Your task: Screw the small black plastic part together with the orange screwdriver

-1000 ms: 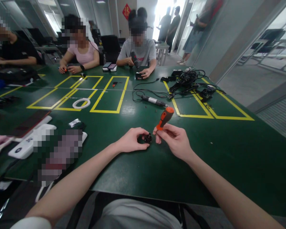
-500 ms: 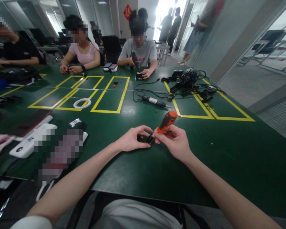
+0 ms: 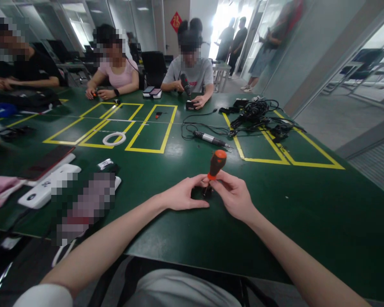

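My right hand (image 3: 235,194) is closed on a screwdriver (image 3: 218,164) with an orange and dark handle. The screwdriver stands nearly upright, its thin shaft pointing down at a small black part (image 3: 208,192) on the green table. My left hand (image 3: 187,194) curves around the left side of this part. Its thumb lies stretched out on the near side with a gap to the part, and its fingers reach behind, partly hidden by the screwdriver. Whether those fingertips touch the part cannot be made out.
An electric screwdriver (image 3: 209,138) with a cable lies ahead, near a heap of black cables (image 3: 259,113). At left are a tape roll (image 3: 114,138), a white device (image 3: 48,187) and a dark phone (image 3: 49,164). A co-worker opposite holds a power tool (image 3: 185,84).
The screwdriver has swung from leaning right to nearly upright, its tip now over the black part. My left thumb has straightened away from the part. The view has shifted slightly.
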`<state>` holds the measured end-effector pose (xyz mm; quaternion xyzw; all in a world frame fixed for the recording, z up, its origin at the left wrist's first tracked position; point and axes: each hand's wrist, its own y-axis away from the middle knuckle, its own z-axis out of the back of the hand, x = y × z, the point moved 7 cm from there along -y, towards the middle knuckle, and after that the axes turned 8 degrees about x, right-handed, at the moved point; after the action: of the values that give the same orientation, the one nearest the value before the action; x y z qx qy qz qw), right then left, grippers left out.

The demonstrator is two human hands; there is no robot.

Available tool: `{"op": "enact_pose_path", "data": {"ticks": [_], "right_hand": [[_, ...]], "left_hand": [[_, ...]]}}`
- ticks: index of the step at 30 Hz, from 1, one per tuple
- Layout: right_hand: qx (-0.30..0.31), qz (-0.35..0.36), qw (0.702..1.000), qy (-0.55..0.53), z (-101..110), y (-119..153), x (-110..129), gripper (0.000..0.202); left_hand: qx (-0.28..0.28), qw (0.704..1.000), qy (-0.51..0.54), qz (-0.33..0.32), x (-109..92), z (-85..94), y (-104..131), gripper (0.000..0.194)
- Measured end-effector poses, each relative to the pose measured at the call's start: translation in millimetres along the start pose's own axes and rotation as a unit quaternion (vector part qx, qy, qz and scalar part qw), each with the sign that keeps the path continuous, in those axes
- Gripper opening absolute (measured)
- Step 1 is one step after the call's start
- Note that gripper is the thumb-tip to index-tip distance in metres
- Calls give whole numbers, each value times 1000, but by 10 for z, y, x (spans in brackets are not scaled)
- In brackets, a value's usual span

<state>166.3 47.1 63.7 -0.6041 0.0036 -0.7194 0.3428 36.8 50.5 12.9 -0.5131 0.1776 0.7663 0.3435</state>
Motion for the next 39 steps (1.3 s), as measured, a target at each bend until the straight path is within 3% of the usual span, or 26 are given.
{"op": "enact_pose_path", "data": {"ticks": [3, 9, 15, 19, 24, 27, 31, 35, 39], "right_hand": [[2, -9, 1000, -18, -11, 20, -54, 44], [-49, -26, 997, -45, 55, 62, -169, 35], [-79, 6, 997, -20, 62, -9, -42, 23], [-105, 14, 994, -17, 49, -14, -41, 18], [-159, -10, 987, -7, 102, 32, -138, 30], [-170, 1, 985, 3, 113, 42, -153, 31], [-147, 15, 989, 6, 62, 40, -137, 19], [-113, 12, 993, 9, 17, 37, -117, 14], [-117, 1, 993, 11, 31, 39, -164, 14]], "left_hand": [[-47, 998, -8, 30, 31, 23, 1, 42], [-37, 999, -12, 15, 37, 88, -11, 28], [-13, 1000, -15, 6, 24, 124, -21, 21], [-20, 1000, -6, 19, 37, 129, -6, 38], [-26, 1000, -16, 7, 32, 131, 16, 68], [-68, 996, -17, -49, -74, 216, 27, 77], [-159, 975, 47, -151, -375, 408, 59, 59], [-141, 967, 47, -205, -732, 434, 34, 55], [-113, 970, 30, -212, -933, 448, -3, 53]]}}
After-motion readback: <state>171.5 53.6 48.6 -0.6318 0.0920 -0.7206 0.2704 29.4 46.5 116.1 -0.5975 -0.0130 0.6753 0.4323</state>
